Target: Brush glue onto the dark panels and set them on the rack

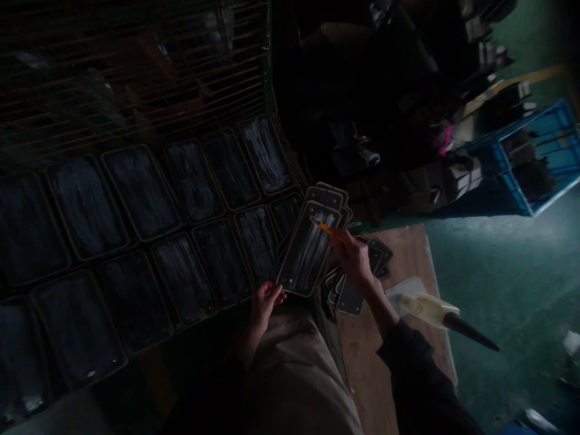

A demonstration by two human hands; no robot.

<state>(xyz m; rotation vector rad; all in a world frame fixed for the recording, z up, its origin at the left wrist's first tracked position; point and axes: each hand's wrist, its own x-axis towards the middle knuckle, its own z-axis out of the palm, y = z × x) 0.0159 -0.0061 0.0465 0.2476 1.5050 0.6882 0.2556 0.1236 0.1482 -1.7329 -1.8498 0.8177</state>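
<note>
A dark rectangular panel (306, 251) with rounded corners and a pale edge lies tilted in front of me, wet-looking streaks running along it. My left hand (265, 305) is closed on its lower left corner, thumb on top. In my right hand (351, 254) is a small brush (322, 226) with an orange handle, its tip on the upper part of the panel. Behind the panel sits a stack of similar panels (324, 193). More loose panels (351, 296) are piled below my right wrist.
Rows of streaked panels (176, 278) lie at left, beside a wire rack (203, 66). A wooden board (408, 266) at right bears a pale container with a dark pointed nozzle (426, 308). A blue crate (512, 175) stands on the green floor (493, 260). The light is dim.
</note>
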